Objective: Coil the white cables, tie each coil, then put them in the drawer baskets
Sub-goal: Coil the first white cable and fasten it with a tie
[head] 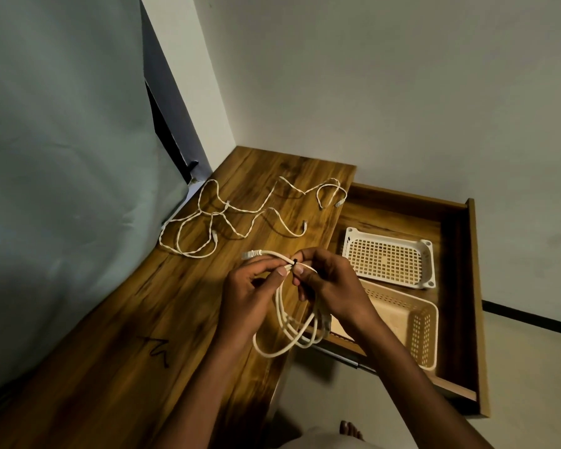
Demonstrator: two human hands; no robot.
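both hands over the near edge of the tabletop (117,319), beside the open drawer (460,286). left hand (250,296) pinches the top of a coiled white cable (285,332), thumb and forefinger closed on the bunched strands. right hand (331,286) just beside it, fingertips curled in and pinching the same bunch at a small black tie (294,263) wrapped round the strands. both grips closed on the coil. loops hang down below the hands, over the tabletop edge; one plug end (251,254) sticks out left past the left thumb.

farther back on the tabletop from the hands: loose white cables (227,215), uncoiled, sprawled in curves, one end lying near the drawer-side edge.

drawer pulled out to the right of the tabletop. inside it, two baskets: a white basket (428,254) at the far end, a beige basket (425,335) at the near end, just beside each other. right wrist passes in front of the beige basket.

black scribble mark (157,350) on the tabletop, left of the left forearm. bare toes (350,429) show on the floor below.
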